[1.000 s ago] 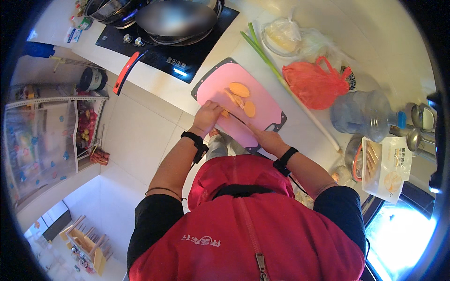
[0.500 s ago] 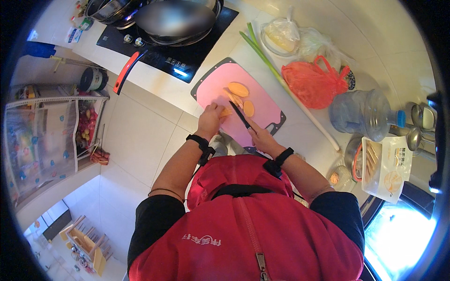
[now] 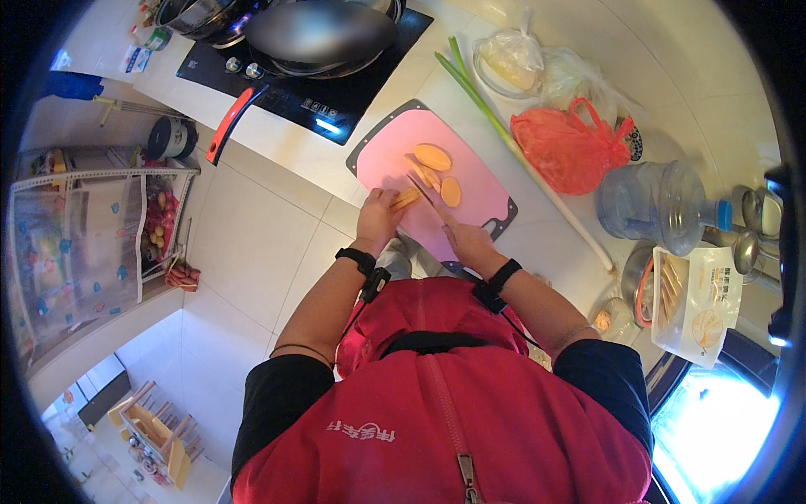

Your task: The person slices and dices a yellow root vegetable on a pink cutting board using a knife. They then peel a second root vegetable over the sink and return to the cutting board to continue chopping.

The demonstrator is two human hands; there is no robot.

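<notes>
A pink cutting board (image 3: 478, 186) with a grey rim lies on the counter in front of me. My left hand (image 3: 379, 220) is closed, its fingertips pressing a small stack of orange vegetable slices (image 3: 406, 199) on the board's left part. In my right hand (image 3: 472, 245) is a kitchen knife (image 3: 426, 193), gripped by its handle, the blade pointing up and left beside that stack. Oval orange slices (image 3: 432, 157) lie beyond the blade, with a smaller round slice (image 3: 451, 192) to its right. Exactly which vegetable this is, I cannot tell.
A black cooktop (image 3: 315, 109) carries a wok (image 3: 319, 38), whose red handle (image 3: 231, 126) juts over the counter edge. Right of the board lie a long green onion (image 3: 525, 160), a red plastic bag (image 3: 567, 147) and a large clear water jug (image 3: 651, 204).
The knife blade has turned and now shows as a thinner line. More of the slice stack shows beside my left fingertips. The whole view has shifted slightly.
</notes>
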